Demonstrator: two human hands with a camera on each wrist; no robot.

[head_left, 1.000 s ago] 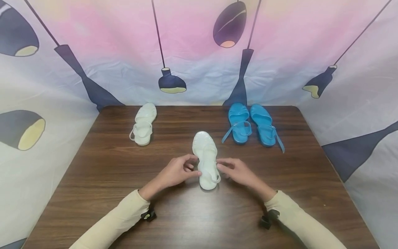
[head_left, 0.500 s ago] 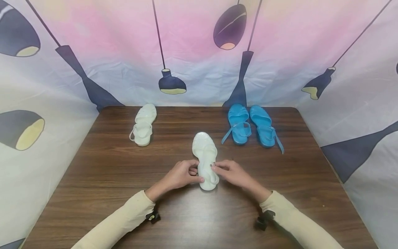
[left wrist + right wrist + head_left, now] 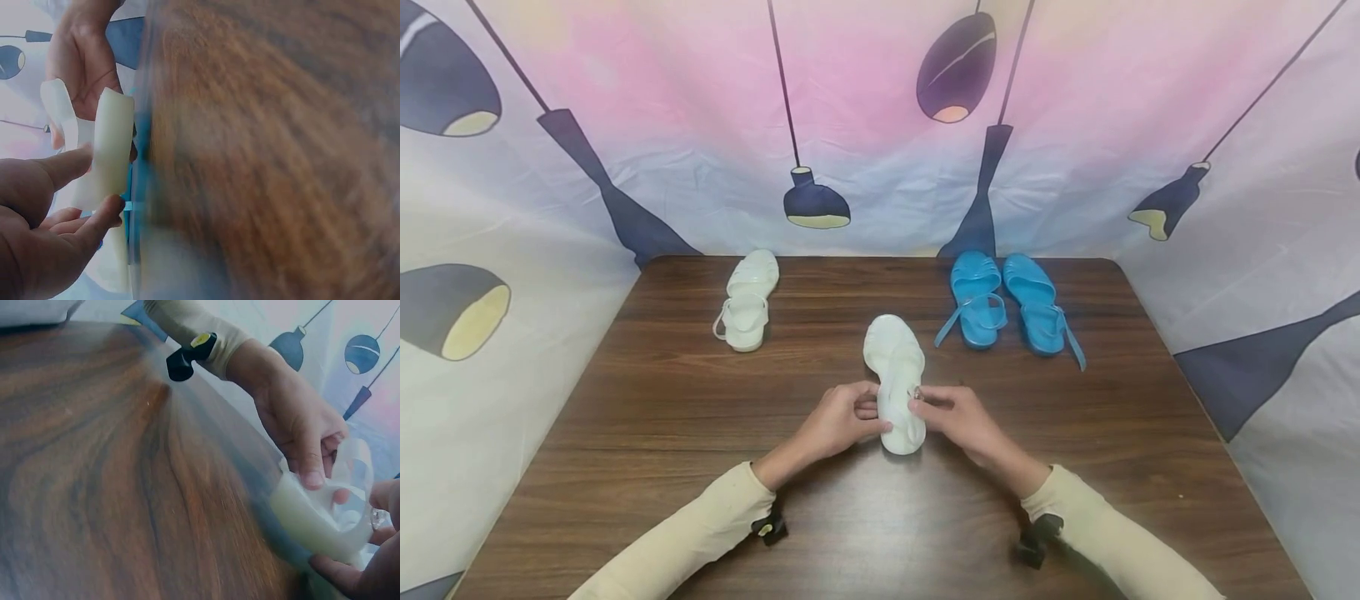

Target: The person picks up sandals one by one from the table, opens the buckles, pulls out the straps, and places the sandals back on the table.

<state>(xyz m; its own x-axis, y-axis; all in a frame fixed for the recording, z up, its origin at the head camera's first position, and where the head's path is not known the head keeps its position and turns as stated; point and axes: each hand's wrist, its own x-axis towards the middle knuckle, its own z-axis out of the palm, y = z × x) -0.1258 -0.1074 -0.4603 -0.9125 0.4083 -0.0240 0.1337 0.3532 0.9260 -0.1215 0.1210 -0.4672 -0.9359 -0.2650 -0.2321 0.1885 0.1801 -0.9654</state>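
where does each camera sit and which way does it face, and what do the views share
Head: on the person's head, facing forward and down over the table at a held white sandal; left hand, right hand and both sleeves show.
Left wrist: on the left wrist, facing across the white sandal; left hand near at lower left, right hand beyond.
Right wrist: on the right wrist, facing across the white sandal; right hand partly cut off, left hand, its sleeve and a black device beyond.
Shared: both wrist views show the white sandal and both hands.
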